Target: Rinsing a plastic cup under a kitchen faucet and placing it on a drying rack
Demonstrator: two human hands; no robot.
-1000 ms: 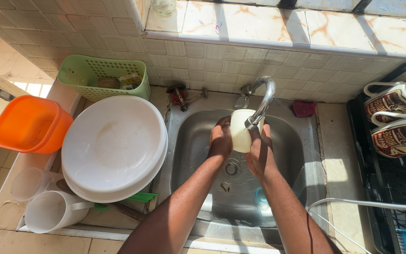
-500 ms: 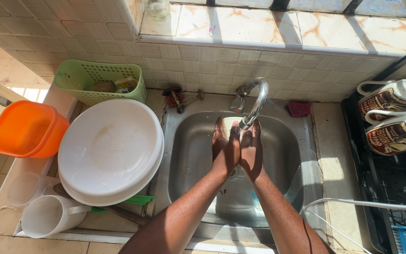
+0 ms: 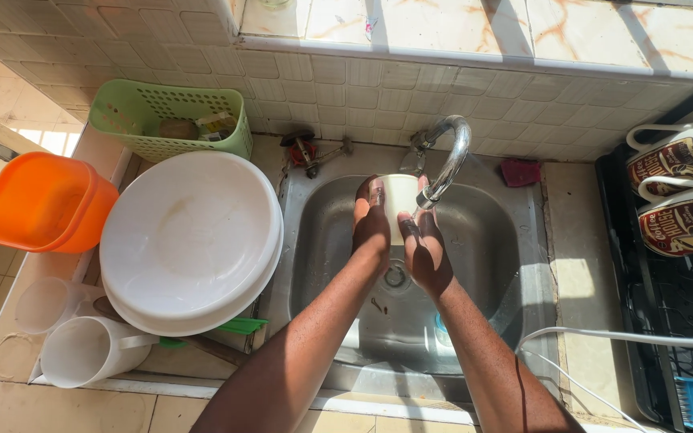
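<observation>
White and smooth, the cup sits between our two hands over the sink, right under the tap so water can reach it. Our left hand wraps its fingers around one side; our right hand cups the other, fingers closed on it, holding it tilted.

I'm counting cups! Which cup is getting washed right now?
The plain white cup, held by both hands under the tap over the sink. The two brown printed mugs lie in the rack on the right, untouched.
</observation>
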